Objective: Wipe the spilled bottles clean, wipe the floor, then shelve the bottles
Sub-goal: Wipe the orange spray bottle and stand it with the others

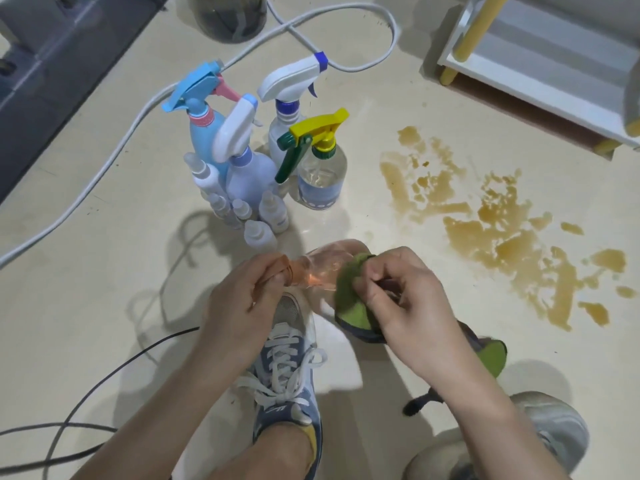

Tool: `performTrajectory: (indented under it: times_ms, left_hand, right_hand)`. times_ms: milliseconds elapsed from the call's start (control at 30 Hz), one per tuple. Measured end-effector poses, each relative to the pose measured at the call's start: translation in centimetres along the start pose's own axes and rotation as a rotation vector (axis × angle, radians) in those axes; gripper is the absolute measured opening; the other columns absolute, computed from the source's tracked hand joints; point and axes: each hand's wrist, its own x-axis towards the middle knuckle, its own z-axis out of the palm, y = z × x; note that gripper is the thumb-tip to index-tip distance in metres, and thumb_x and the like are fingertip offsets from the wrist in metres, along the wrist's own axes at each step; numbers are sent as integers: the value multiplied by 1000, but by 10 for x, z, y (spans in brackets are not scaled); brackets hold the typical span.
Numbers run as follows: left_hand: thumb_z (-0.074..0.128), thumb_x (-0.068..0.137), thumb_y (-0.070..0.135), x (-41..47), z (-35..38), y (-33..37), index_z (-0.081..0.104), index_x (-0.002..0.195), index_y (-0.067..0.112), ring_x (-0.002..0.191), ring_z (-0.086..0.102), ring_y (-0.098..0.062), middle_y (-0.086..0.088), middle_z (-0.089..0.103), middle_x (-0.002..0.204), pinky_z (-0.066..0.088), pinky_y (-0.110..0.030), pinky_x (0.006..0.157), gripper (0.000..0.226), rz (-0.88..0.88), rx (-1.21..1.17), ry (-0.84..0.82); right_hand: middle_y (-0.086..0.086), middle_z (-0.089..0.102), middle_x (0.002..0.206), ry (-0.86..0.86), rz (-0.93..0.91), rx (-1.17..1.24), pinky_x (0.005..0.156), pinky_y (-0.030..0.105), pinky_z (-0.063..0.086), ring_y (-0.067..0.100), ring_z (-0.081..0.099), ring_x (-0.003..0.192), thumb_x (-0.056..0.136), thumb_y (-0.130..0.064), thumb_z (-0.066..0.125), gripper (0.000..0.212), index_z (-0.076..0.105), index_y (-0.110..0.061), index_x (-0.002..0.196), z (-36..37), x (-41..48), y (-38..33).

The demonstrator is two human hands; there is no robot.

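While the left hand point(242, 299) grips the neck end of a clear bottle point(320, 268), fingers curled round it, the right hand point(408, 306) pinches a green cloth point(348, 303) against the bottle's other end. Both hands are clamped: left on the bottle, right on the cloth. The bottle is held roughly sideways at lower centre of the frame, above the floor point(104, 289) and over a blue shoe point(287, 375). The bottle shows a pink-orange tint. Its cap is hidden by the left fingers.

Upper centre of frame: a cluster of bottles stands upright on the floor.
- blue spray bottle point(204, 133) at the cluster's left
- lilac spray bottle point(249, 174) just beside it
- white spray bottle point(287, 98) behind
- clear spray bottle point(322, 178) with yellow-and-green trigger at the right
- several small bottles point(259, 233) close in front; count uncertain

Right of frame: a brown spill point(502, 244) lies in patches on the floor, apart from the cluster.

Upper right corner: a white shelf point(519, 74) with yellow legs.

A white cable point(104, 150) runs from the left edge past the cluster and loops near the top. A black cable point(86, 375) lies at lower left.
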Motion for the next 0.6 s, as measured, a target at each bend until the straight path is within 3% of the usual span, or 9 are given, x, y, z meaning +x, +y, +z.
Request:
performTrajectory:
  times_ms: [67,167,233,333,400,433,500,567,600]
  left_hand:
    - [53,96,23,0,5,4,61,105,34,90,57,-1,17,65,97,42,-24,77,16,0,52,34]
    - [47,98,24,-6,11,1,59,104,32,87,57,-3,16,63,94,43,-25,74,16,-18,32,62]
    - [42,96,28,-10,12,-4,57,102,30,82,57,-4,14,62,89,43,-25,70,16,6,4,85]
    - [40,97,30,-16,16,-7,53,106,33,83,57,-8,11,62,92,43,-27,72,16,63,52,71]
    - [40,98,31,-23,18,-6,50,110,36,84,57,-10,10,60,93,43,-28,73,16,104,108,54]
    - [40,99,32,-25,18,-5,50,110,36,84,56,-10,11,59,92,43,-27,73,16,106,117,55]
    - [40,98,31,-22,19,-8,51,108,37,83,55,-5,15,59,92,41,-22,72,15,77,102,79]
    - [40,97,32,-16,19,-10,52,105,36,85,55,-3,18,61,95,39,-19,72,15,34,70,105]
    - [40,97,31,-14,19,-10,52,104,36,85,56,-3,18,62,95,40,-20,73,14,26,63,110]
  right_hand:
    - [-2,57,95,24,-169,-60,82,25,42,17,55,93,93,-19,63,7,66,-16,87,27,6,-8]
    - [7,60,115,58,-282,-215,95,42,43,24,55,108,101,-23,48,27,66,-6,112,68,13,17]
    - [5,58,124,51,-305,-308,104,46,37,22,51,119,104,-30,35,37,60,-10,123,75,21,38]
    - [1,63,116,46,-107,-274,100,39,37,24,55,116,102,-34,30,41,64,-17,115,63,45,69]
    - [4,65,101,52,182,-169,88,31,37,32,55,109,100,-31,28,41,67,-21,92,45,67,75]
    - [4,62,89,39,266,-153,83,31,34,34,54,102,101,-29,28,40,59,-26,76,37,74,73]
    - [0,49,74,-28,262,-152,81,34,30,30,47,91,106,-30,31,44,38,-32,63,31,71,52]
    - [-2,50,88,-95,164,-200,85,35,31,27,43,99,102,-49,31,37,46,-32,72,43,53,34]
    - [-3,52,104,-99,92,-273,89,37,33,25,42,110,96,-59,30,37,55,-34,88,52,39,29]
